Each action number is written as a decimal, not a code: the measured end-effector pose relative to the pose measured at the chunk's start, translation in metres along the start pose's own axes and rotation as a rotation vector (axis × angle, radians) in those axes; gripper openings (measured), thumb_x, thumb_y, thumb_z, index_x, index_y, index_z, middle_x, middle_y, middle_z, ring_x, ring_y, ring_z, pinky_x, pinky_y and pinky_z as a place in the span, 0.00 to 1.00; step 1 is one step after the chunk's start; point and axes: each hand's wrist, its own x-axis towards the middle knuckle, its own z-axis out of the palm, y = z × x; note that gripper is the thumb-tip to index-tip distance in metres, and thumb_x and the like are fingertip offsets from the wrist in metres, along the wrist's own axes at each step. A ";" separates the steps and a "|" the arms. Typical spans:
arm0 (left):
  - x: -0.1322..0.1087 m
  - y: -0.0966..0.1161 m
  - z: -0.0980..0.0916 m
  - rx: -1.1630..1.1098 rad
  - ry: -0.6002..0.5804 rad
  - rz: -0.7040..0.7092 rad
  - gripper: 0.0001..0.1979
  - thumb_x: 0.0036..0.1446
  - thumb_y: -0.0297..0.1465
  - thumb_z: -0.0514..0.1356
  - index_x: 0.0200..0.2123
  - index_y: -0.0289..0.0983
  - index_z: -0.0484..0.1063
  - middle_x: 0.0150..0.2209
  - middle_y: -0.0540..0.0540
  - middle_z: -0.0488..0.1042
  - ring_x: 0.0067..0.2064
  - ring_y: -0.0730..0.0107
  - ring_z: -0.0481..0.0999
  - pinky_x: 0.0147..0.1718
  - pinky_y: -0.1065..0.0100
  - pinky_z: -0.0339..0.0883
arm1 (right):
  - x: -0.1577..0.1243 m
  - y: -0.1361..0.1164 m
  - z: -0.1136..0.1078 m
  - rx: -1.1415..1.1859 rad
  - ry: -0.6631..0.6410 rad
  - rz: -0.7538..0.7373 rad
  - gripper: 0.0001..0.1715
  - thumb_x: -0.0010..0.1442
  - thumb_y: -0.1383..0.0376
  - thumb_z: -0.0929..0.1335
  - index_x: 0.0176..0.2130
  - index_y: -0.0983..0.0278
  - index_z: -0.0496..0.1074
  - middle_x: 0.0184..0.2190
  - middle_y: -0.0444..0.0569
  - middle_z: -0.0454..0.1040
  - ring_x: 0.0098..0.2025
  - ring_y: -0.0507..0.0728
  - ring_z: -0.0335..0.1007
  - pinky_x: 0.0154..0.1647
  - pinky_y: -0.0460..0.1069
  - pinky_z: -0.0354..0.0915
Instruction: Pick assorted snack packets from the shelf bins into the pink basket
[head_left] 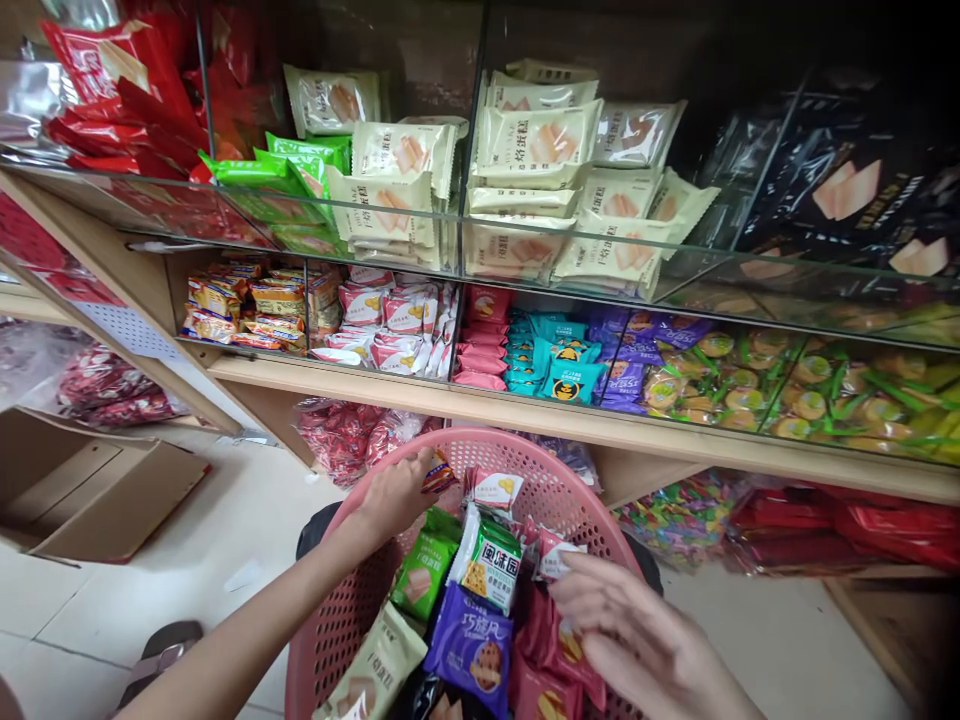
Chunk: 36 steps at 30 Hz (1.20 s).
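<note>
A pink plastic basket [330, 625] full of wrapped snacks stands in front of me. My left hand [397, 497] is over its far left rim, fingers closed on a small orange-and-blue snack packet [439, 472]. My right hand [634, 625], slightly blurred, is open above the basket's right side, close to the red snack packets [547, 655]. Between the hands lie a green packet [427, 565], a white-and-green packet [487, 560], a purple packet [471, 640] and a cream packet [375, 668]. Pink-and-white packets [495, 487] lie at the far side.
Glass-fronted shelves [525, 395] of sorted snacks span the view beyond the basket. Orange snack packets [240, 300] fill a lower-left compartment. On the tiled floor are an open cardboard box [112, 500] and a shoe [171, 650]. Bagged sweets [337, 435] sit under the shelf.
</note>
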 end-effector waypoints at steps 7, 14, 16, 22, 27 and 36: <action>-0.046 0.010 -0.008 0.084 -0.042 -0.233 0.17 0.61 0.37 0.53 0.50 0.34 0.59 0.42 0.40 0.76 0.42 0.57 0.77 0.36 0.65 0.68 | 0.065 -0.027 0.033 -0.687 -0.233 -0.478 0.19 0.63 0.62 0.61 0.53 0.57 0.65 0.50 0.47 0.69 0.54 0.56 0.61 0.55 0.54 0.61; -0.059 0.020 0.003 0.294 -0.151 -0.368 0.23 0.64 0.33 0.47 0.59 0.28 0.54 0.52 0.32 0.69 0.44 0.52 0.76 0.37 0.59 0.71 | 0.109 -0.022 0.038 -0.721 -0.199 -0.564 0.16 0.63 0.65 0.61 0.50 0.61 0.68 0.48 0.48 0.71 0.52 0.56 0.64 0.55 0.55 0.59; -0.059 0.022 0.005 0.314 -0.202 -0.375 0.24 0.63 0.29 0.46 0.61 0.27 0.51 0.52 0.32 0.70 0.45 0.54 0.76 0.38 0.59 0.72 | 0.112 -0.021 0.035 -0.680 -0.184 -0.545 0.17 0.63 0.65 0.61 0.51 0.61 0.67 0.48 0.48 0.71 0.52 0.56 0.63 0.54 0.53 0.60; -0.056 0.024 0.010 0.351 -0.302 -0.374 0.29 0.58 0.15 0.40 0.63 0.24 0.47 0.49 0.30 0.72 0.48 0.56 0.75 0.41 0.60 0.71 | 0.107 -0.008 0.024 -0.627 -0.159 -0.500 0.15 0.62 0.64 0.61 0.48 0.61 0.68 0.46 0.48 0.72 0.51 0.55 0.65 0.53 0.52 0.60; -0.047 0.020 0.014 0.318 -0.338 -0.327 0.27 0.59 0.17 0.43 0.62 0.25 0.52 0.49 0.32 0.73 0.48 0.57 0.75 0.43 0.61 0.71 | 0.116 -0.010 0.025 -0.598 -0.150 -0.463 0.16 0.61 0.64 0.62 0.49 0.63 0.69 0.48 0.50 0.72 0.52 0.56 0.65 0.54 0.53 0.59; -0.046 0.009 0.026 0.294 -0.246 -0.311 0.26 0.62 0.29 0.49 0.62 0.25 0.51 0.43 0.31 0.75 0.45 0.53 0.76 0.41 0.58 0.70 | 0.200 -0.016 0.081 -0.693 -0.366 -0.062 0.10 0.58 0.65 0.66 0.40 0.68 0.71 0.39 0.51 0.75 0.41 0.55 0.71 0.44 0.52 0.67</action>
